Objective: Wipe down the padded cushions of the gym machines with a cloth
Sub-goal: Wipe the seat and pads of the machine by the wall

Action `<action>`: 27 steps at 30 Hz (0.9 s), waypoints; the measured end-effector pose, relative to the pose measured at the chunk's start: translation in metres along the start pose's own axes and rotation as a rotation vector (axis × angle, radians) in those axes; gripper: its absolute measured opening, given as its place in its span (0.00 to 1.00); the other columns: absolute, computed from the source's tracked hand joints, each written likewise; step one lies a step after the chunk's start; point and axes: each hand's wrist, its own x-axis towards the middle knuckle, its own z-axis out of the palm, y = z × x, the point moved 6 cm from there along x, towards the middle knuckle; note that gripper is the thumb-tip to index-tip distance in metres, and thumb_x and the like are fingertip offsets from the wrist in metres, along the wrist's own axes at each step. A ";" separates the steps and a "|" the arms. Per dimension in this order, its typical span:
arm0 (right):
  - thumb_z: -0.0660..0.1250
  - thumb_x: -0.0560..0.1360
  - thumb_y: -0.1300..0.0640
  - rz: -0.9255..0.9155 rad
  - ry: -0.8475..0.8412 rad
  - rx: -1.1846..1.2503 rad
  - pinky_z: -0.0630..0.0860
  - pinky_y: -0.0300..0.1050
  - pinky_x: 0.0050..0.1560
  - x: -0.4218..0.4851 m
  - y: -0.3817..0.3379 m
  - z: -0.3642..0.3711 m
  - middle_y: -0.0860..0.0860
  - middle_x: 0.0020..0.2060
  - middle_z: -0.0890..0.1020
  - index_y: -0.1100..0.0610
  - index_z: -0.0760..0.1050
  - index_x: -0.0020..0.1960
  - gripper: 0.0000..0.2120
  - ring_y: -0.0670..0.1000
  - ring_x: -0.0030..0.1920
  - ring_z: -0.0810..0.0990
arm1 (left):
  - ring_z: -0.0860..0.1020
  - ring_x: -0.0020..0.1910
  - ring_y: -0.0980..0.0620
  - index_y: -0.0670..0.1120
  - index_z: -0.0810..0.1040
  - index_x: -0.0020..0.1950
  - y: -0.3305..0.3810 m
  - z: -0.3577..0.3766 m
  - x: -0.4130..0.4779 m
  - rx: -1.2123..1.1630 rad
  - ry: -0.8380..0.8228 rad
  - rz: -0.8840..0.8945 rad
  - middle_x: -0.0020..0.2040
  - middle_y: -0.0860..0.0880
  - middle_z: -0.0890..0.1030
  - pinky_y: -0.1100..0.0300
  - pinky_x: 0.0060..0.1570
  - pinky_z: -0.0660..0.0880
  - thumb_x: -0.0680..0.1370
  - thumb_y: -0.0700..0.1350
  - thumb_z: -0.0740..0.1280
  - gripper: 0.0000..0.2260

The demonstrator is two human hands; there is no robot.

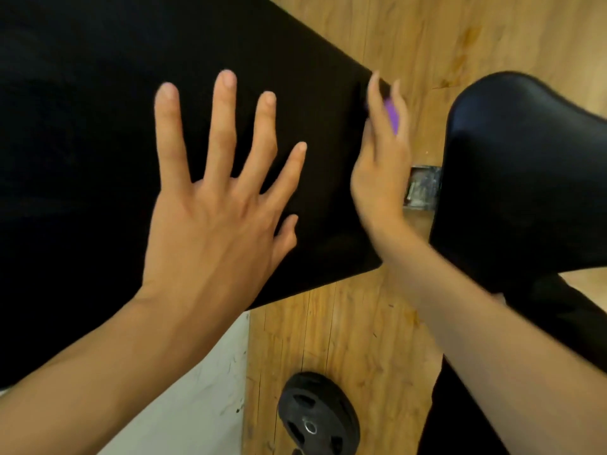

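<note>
A large black padded cushion (pixel 98 126) fills the left and middle of the head view. My left hand (pixel 216 205) lies flat on it with fingers spread and straight. My right hand (pixel 381 165), blurred, is at the cushion's right edge and presses a purple cloth (pixel 392 118) against it; only a small patch of the cloth shows between the fingers. A second black padded seat (pixel 519 178) sits to the right, close to my right forearm.
Wooden floor (pixel 345 323) lies below the cushions. A black weight plate (pixel 317 418) rests on the floor at the bottom centre. A metal frame part (pixel 423 187) shows between the two pads. A pale mat or panel (pixel 197 405) is at lower left.
</note>
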 end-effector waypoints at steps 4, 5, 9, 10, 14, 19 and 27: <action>0.59 0.81 0.69 0.011 -0.179 -0.068 0.64 0.59 0.77 -0.155 -0.018 -0.001 0.48 0.83 0.51 0.45 0.56 0.82 0.34 0.51 0.83 0.50 | 0.36 0.79 0.24 0.45 0.33 0.84 -0.001 -0.003 0.000 0.032 -0.007 0.010 0.81 0.31 0.35 0.23 0.73 0.40 0.83 0.62 0.41 0.35; 0.60 0.81 0.69 -0.001 -0.210 -0.066 0.65 0.62 0.76 -0.162 -0.018 -0.002 0.46 0.83 0.50 0.45 0.55 0.82 0.36 0.51 0.83 0.49 | 0.36 0.79 0.24 0.45 0.33 0.83 -0.001 -0.003 0.001 0.035 -0.013 0.010 0.81 0.31 0.35 0.23 0.72 0.40 0.83 0.62 0.41 0.35; 0.54 0.86 0.60 -0.101 -0.128 -0.040 0.59 0.60 0.79 -0.040 -0.041 0.011 0.58 0.82 0.56 0.52 0.59 0.81 0.24 0.57 0.82 0.51 | 0.36 0.79 0.25 0.45 0.33 0.83 0.000 -0.001 0.000 0.039 -0.008 0.012 0.82 0.32 0.36 0.23 0.72 0.39 0.83 0.62 0.40 0.35; 0.55 0.85 0.63 -0.125 -0.082 -0.053 0.59 0.55 0.79 0.001 -0.047 0.014 0.61 0.81 0.58 0.54 0.61 0.81 0.24 0.59 0.82 0.53 | 0.37 0.80 0.25 0.45 0.33 0.84 0.001 -0.001 0.000 0.032 -0.006 0.013 0.82 0.32 0.37 0.23 0.73 0.40 0.83 0.62 0.40 0.35; 0.56 0.85 0.64 -0.110 0.009 -0.038 0.62 0.50 0.78 0.012 -0.047 0.013 0.61 0.80 0.61 0.55 0.63 0.80 0.24 0.58 0.81 0.57 | 0.37 0.80 0.26 0.45 0.34 0.84 0.000 -0.002 0.000 0.026 -0.012 0.001 0.82 0.33 0.37 0.24 0.74 0.42 0.83 0.63 0.40 0.36; 0.53 0.83 0.64 -0.067 -0.197 -0.041 0.54 0.56 0.81 -0.177 -0.041 0.008 0.54 0.82 0.56 0.45 0.56 0.81 0.30 0.55 0.83 0.51 | 0.36 0.80 0.26 0.45 0.33 0.84 0.000 -0.002 0.000 0.027 -0.026 0.008 0.82 0.32 0.35 0.24 0.74 0.40 0.83 0.62 0.39 0.35; 0.55 0.85 0.62 0.089 -0.025 -0.018 0.60 0.46 0.78 0.020 -0.011 0.004 0.57 0.81 0.57 0.49 0.59 0.82 0.26 0.56 0.81 0.55 | 0.38 0.80 0.26 0.47 0.37 0.85 0.002 -0.002 0.002 0.001 -0.017 0.002 0.83 0.33 0.39 0.25 0.75 0.43 0.83 0.62 0.41 0.34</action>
